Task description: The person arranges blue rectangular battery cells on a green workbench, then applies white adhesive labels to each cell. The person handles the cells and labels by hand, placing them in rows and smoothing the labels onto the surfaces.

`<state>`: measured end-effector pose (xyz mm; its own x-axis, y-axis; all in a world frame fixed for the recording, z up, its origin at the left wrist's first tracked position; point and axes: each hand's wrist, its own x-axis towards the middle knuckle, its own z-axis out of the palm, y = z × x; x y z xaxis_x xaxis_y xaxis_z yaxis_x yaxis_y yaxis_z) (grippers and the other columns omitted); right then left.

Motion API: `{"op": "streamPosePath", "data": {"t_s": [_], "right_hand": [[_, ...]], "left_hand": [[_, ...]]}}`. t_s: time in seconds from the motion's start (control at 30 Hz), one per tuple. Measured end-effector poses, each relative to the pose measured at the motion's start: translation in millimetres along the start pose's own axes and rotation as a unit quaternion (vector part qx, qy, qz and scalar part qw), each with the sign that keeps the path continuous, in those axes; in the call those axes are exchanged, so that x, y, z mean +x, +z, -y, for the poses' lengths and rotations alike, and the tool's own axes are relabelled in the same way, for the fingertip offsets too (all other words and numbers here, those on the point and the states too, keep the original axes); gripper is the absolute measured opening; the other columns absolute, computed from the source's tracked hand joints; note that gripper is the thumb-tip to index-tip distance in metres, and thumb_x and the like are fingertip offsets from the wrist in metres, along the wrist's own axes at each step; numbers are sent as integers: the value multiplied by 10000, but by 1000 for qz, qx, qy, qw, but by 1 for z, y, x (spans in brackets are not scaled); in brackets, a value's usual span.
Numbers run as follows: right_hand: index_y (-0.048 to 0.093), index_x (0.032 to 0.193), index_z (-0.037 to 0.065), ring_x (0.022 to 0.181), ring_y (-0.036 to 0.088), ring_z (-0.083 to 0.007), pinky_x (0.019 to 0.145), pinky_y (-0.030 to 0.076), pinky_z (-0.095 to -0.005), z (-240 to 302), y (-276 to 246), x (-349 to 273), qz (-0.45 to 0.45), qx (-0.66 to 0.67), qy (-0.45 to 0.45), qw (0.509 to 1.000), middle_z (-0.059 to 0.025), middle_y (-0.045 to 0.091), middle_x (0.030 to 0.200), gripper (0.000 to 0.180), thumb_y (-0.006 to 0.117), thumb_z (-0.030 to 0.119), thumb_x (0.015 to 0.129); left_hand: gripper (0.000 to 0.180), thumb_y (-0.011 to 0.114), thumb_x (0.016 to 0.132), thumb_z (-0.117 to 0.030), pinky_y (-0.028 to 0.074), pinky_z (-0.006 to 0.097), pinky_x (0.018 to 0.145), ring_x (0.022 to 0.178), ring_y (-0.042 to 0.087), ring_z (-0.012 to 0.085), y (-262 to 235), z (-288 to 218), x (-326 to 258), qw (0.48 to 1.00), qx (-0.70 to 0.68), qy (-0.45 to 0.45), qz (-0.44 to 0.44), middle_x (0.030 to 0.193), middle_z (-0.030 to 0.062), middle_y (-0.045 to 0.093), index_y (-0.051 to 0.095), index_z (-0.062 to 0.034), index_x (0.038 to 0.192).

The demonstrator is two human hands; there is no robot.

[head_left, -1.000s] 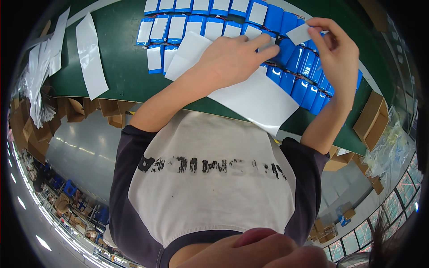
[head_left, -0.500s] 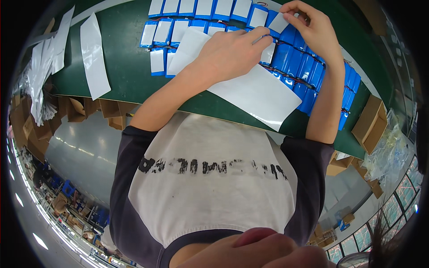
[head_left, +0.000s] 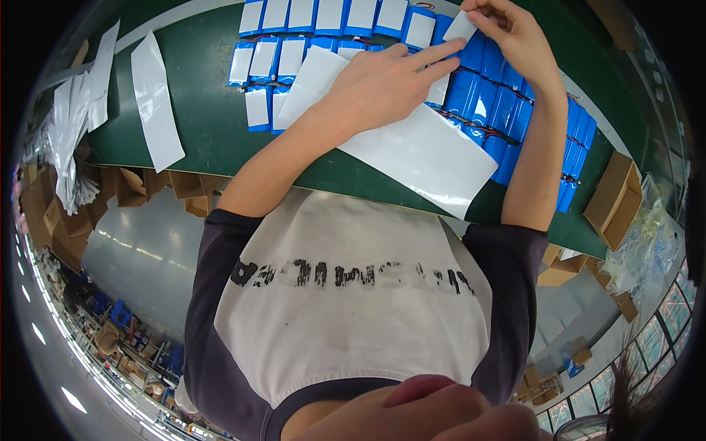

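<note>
Right hand (head_left: pixel 515 37) pinched on a small white label (head_left: pixel 461 26), thumb and forefinger closed on its right edge, label held tilted just above the blue packs (head_left: pixel 485 103) at the far side of the green bench (head_left: pixel 206 117). Left hand (head_left: pixel 382 84) flat, fingers together and stretched rightward, tips reaching to just below the label, palm pressing down on the large white sheet (head_left: pixel 426 154). Not gripping anything, only resting.

Label up and to the right of the left fingertips, nearly touching them; right hand plainly the nearer, already on it. Label's long axis slanted, lower-left to upper-right, roughly in line with the slanted packs beneath. Pack directly under the label bare blue on top, neighbours to the left already white-faced.

Sheet lying diagonally from under the left hand toward the near bench edge, overlapping some packs. Rows of packs curving from top centre down along the right side. Off to the left, well apart: a long white strip (head_left: pixel 156 99) on the bench and a loose heap of more strips (head_left: pixel 70 132) at the rim. Cardboard box (head_left: pixel 614 198) at the right end.
</note>
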<state>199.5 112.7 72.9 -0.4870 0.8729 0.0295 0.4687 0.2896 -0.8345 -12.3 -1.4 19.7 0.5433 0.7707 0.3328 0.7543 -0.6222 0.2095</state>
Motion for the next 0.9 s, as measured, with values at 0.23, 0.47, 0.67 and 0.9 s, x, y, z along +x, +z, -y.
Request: {"op": "streamPosePath", "data": {"t_s": [0.23, 0.47, 0.67, 0.9], "right_hand": [[704, 1010, 1, 742, 559, -99, 673, 462, -262, 0, 11, 1, 23, -64, -8, 998, -39, 644, 800, 86, 692, 20, 926], [692, 1118, 10, 780, 569, -69, 708, 485, -226, 1, -1, 1, -61, -5, 15, 998, -17, 657, 936, 210, 721, 20, 910], [664, 1159, -3, 926, 622, -107, 852, 543, -249, 18, -33, -15, 20, 85, 15, 996, -37, 660, 1021, 344, 734, -86, 833], [692, 1042, -22, 936, 699, -159, 825, 570, -277, 37, -39, -22, 84, -66, 47, 993, -96, 701, 1020, 271, 744, -115, 793]], "left_hand": [[444, 687, 912, -170, 600, 311, 635, 795, 705, 211, 0, -4, 2, 1000, 5, -23, 8, 1538, -59, 542, 645, -140, 1352], [354, 638, 977, -185, 608, 334, 658, 838, 753, 233, -11, 2, 22, 994, -22, -56, 92, 1504, 21, 581, 655, -159, 1330], [275, 641, 994, -213, 624, 347, 677, 865, 769, 242, -8, 6, 26, 996, 1, -64, 66, 1448, 61, 607, 680, -183, 1264], [267, 674, 966, -227, 606, 345, 629, 798, 751, 220, -13, 1, 26, 998, -50, -26, -32, 1380, 25, 639, 713, -211, 1229]]}}
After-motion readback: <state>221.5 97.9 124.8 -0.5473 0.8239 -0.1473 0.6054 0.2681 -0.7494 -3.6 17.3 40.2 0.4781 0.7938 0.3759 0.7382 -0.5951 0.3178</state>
